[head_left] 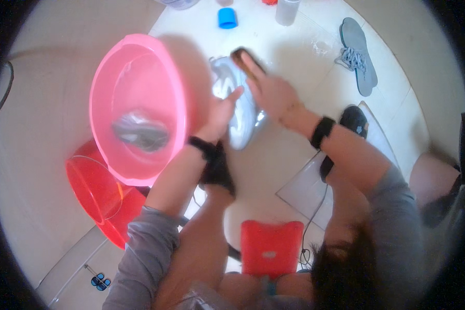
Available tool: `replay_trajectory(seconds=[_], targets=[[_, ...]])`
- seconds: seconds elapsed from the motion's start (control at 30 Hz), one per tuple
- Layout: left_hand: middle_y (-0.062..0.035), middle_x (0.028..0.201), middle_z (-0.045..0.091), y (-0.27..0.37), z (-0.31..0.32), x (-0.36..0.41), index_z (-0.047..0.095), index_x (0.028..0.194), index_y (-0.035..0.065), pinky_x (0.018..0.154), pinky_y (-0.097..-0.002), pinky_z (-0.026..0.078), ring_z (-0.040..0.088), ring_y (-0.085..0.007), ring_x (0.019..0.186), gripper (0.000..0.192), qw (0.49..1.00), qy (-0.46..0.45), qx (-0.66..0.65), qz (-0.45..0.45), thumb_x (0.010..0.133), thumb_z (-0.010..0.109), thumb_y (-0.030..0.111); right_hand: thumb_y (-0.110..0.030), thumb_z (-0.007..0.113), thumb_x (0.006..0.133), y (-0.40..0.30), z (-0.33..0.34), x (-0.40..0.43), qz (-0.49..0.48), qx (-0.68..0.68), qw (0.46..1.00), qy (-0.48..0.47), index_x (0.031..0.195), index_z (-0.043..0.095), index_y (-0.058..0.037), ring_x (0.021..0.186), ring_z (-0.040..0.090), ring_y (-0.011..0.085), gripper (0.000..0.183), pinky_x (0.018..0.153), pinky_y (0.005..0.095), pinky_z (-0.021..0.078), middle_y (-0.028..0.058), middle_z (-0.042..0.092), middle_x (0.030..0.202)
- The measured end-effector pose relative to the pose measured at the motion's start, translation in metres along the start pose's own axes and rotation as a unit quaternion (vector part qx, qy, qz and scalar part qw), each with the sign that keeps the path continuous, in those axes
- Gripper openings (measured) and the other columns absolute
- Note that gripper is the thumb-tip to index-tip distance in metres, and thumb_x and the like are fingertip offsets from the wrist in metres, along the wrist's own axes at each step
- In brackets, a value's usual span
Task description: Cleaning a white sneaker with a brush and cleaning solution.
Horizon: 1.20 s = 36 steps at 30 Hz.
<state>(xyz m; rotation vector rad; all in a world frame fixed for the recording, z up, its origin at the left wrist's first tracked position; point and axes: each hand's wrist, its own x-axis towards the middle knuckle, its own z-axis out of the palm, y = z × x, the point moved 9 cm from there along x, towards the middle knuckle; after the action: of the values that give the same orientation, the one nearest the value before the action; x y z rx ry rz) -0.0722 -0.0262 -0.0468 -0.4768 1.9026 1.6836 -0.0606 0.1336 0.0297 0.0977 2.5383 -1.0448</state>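
Note:
A light grey-white shoe (241, 116) lies on the wet floor in front of me, beside a large pink basin (139, 176). My left hand (219, 114) holds the shoe at its near left side, thumb raised over it. In my right hand (275, 93) is a brush with a brown back (243, 64), at the shoe's upper right edge; its bristles are hidden. Another shoe, grey and blurred (141, 131), lies inside the basin.
A red bucket (83, 190) lies tilted by the basin. Grey insoles (354, 33) with laces (352, 58) lie at upper right. A blue cap (227, 18) and a clear cup (287, 11) stand beyond. A red stool (272, 244) and a dark cable (316, 215) are near my legs.

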Motion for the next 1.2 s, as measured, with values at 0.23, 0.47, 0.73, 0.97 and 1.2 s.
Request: replay_trajectory(seconds=[0.23, 0.47, 0.73, 0.97, 1.2], targets=[[-0.0111, 0.115, 0.064, 0.009, -0.010, -0.007, 0.053, 0.127, 0.0008, 0.088, -0.0364, 0.051, 0.063, -0.0226, 0.103, 0.039, 0.999, 0.025, -0.017, 0.023, 0.091, 0.065, 0.008, -0.029, 0.046, 0.098, -0.003, 0.020, -0.036, -0.060, 0.020, 0.998, 0.023, 0.153, 0.021, -0.0289, 0.067, 0.061, 0.0441, 0.060, 0.065, 0.0515, 0.0492, 0.0228, 0.065, 0.083], [-0.0127, 0.115, 0.064, 0.004, 0.005, -0.006, 0.052, 0.127, 0.0003, 0.087, -0.0370, 0.052, 0.063, -0.0237, 0.103, 0.037, 0.999, -0.003, -0.031, -0.014, 0.092, 0.062, 0.008, -0.037, 0.044, 0.100, -0.010, -0.012, 0.008, -0.089, -0.094, 0.986, 0.101, 0.153, 0.016, -0.0326, 0.060, 0.063, 0.0409, 0.060, 0.056, 0.0518, 0.0513, 0.0207, 0.065, 0.070], [-0.0104, 0.112, 0.065, 0.002, -0.006, -0.005, 0.054, 0.125, 0.0007, 0.085, -0.0350, 0.052, 0.063, -0.0210, 0.099, 0.036, 0.997, 0.007, -0.032, 0.065, 0.092, 0.064, 0.011, -0.036, 0.041, 0.101, -0.002, 0.028, -0.077, -0.124, 0.051, 0.986, 0.103, 0.153, 0.014, -0.0343, 0.060, 0.062, 0.0432, 0.059, 0.056, 0.0539, 0.0490, 0.0206, 0.064, 0.071], [-0.0109, 0.110, 0.066, -0.004, -0.009, -0.007, 0.056, 0.123, 0.0007, 0.083, -0.0346, 0.052, 0.064, -0.0205, 0.096, 0.034, 0.999, 0.035, -0.013, 0.013, 0.092, 0.064, 0.012, -0.026, 0.048, 0.098, 0.004, 0.043, -0.073, -0.009, 0.053, 0.997, -0.063, 0.154, 0.017, -0.0292, 0.078, 0.062, 0.0475, 0.065, 0.073, 0.0524, 0.0493, 0.0298, 0.064, 0.096], [-0.0089, 0.109, 0.066, 0.001, 0.007, -0.013, 0.057, 0.123, 0.0011, 0.083, -0.0329, 0.052, 0.064, -0.0183, 0.097, 0.032, 0.998, -0.020, -0.002, 0.060, 0.092, 0.062, 0.010, -0.033, 0.043, 0.100, 0.005, 0.027, -0.035, -0.044, 0.011, 0.999, -0.006, 0.154, 0.012, -0.0304, 0.063, 0.061, 0.0462, 0.062, 0.058, 0.0540, 0.0484, 0.0245, 0.064, 0.073]])
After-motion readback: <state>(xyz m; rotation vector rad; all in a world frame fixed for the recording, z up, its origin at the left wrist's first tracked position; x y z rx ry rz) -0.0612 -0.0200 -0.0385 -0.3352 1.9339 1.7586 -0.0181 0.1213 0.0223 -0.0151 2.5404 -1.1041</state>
